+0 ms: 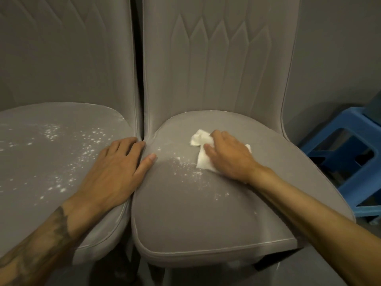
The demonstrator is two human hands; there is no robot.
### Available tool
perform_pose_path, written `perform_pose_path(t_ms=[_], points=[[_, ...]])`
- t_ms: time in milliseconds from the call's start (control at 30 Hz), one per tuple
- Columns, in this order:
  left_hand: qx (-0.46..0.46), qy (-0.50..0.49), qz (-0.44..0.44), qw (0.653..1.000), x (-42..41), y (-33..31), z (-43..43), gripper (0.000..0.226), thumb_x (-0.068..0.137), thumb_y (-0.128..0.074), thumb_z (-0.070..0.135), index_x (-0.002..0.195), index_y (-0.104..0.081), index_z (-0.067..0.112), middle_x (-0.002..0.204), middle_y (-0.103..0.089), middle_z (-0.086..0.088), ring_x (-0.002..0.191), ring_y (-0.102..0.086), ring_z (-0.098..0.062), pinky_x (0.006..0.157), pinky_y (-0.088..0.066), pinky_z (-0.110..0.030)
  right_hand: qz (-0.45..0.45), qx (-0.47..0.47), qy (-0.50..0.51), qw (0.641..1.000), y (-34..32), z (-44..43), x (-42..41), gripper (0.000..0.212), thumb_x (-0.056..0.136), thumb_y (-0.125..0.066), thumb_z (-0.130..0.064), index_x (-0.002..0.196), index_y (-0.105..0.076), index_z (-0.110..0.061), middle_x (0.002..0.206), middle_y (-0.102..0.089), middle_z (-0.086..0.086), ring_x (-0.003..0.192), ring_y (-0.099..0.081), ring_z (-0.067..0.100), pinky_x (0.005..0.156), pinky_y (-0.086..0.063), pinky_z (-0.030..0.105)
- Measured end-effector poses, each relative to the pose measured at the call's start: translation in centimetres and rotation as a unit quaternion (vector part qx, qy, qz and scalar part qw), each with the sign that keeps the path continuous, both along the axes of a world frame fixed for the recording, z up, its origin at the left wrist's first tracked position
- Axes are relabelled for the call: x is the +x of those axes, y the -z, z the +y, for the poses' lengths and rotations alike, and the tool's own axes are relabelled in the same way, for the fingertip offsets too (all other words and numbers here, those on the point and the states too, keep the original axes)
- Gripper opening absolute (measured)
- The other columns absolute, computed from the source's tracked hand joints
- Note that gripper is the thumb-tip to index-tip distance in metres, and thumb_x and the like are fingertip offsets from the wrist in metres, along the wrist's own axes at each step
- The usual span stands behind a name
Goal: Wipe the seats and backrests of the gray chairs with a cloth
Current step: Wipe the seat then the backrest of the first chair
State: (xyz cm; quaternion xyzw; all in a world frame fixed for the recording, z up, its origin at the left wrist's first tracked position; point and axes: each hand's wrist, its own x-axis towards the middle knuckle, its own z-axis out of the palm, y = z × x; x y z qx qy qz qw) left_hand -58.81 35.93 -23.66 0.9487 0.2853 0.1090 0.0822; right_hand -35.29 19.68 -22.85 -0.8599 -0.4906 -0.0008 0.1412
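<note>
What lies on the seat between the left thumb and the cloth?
Scattered white specks on the right chair's seat, between the left hand and the cloth under the right hand; head view.

Dim, soft lighting; wide-angle bending toward the edges.

Two gray chairs stand side by side before me, seats touching: left chair [51,162] heavily speckled white, right chair [195,213] lightly, a crumpled white cloth [201,139] on its seat.
</note>
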Motion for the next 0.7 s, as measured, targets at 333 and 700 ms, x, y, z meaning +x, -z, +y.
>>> perform_pose_path(t_ms=[333, 700], points=[[0.008, 0.000, -0.034, 0.999, -0.1, 0.5, 0.2, 0.059, 0.107, -0.023, 0.057, 0.147, -0.048, 0.022, 0.153, -0.045, -0.001, 0.141, -0.039, -0.020, 0.121, -0.030, -0.041, -0.028, -0.012, 0.019, 0.999, -0.1, 2.6, 2.1, 0.030, 0.104, -0.035, -0.041, 0.115, -0.046, -0.015, 0.113, -0.053, 0.010, 0.104, -0.051, 0.033, 0.091, -0.040, 0.045], [0.016, -0.036, -0.052, 0.998, -0.1, 0.8, 0.6, 0.046, 0.108, -0.038, 0.046, 0.140, -0.052, 0.016, 0.141, -0.054, -0.004, 0.126, -0.048, -0.023, 0.112, -0.037, -0.039, -0.021, -0.018, -0.011, 1.000, -0.2, 5.6, 1.7, 0.031, 0.105, -0.035, -0.041, 0.117, -0.045, -0.015, 0.118, -0.052, 0.011, 0.110, -0.051, 0.034, 0.095, -0.039, 0.045]])
